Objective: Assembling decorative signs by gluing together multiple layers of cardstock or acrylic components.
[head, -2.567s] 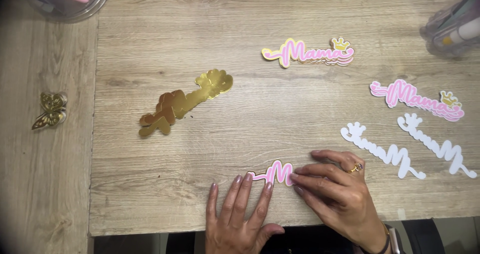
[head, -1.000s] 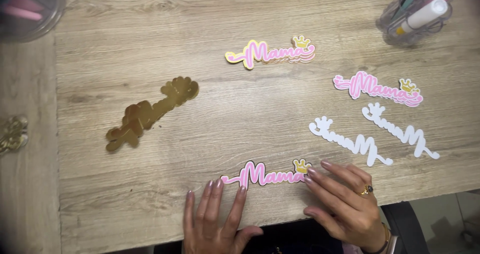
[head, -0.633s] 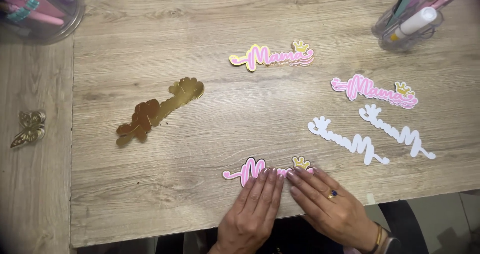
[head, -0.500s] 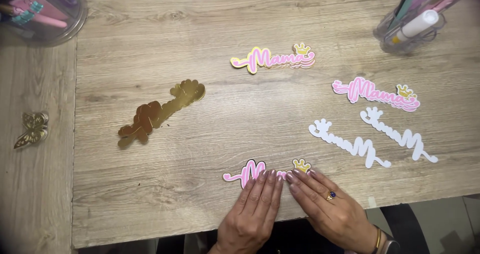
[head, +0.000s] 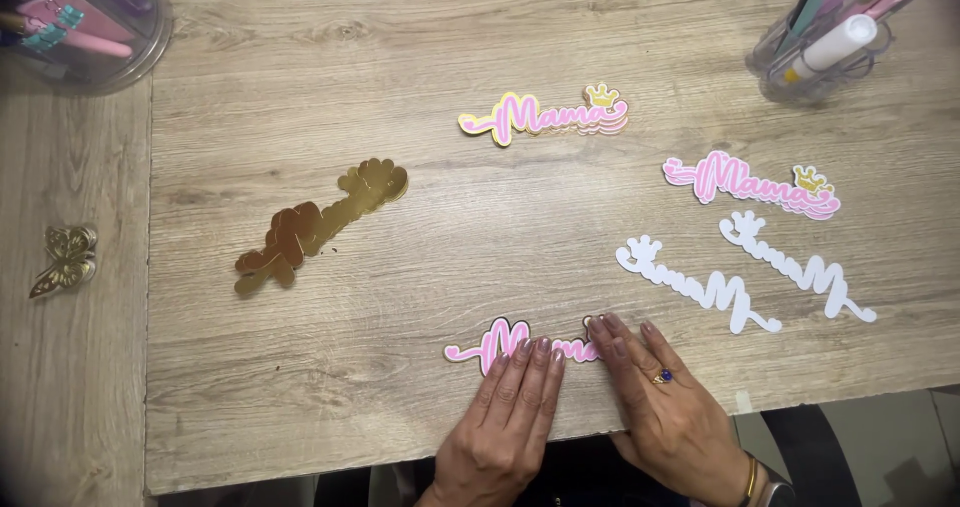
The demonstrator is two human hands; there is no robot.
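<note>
At the lower middle of the frame, the left hand (head: 505, 417) and right hand (head: 670, 407) press flat, fingers open, on the pink script cutout (head: 492, 343) lying on the wooden surface (head: 400, 387).

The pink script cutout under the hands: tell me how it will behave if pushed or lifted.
The pink script cutout lies flat and looks thin, so it is probably light and would slide on the wooden table. Its narrow tail strokes may bend or tear. Left hand and right hand press it flat, hinting it could shift.

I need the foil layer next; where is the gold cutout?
In the head view, the gold cutout lies left of centre on the wooden table, between the gold butterfly and the pink cutouts.
</note>
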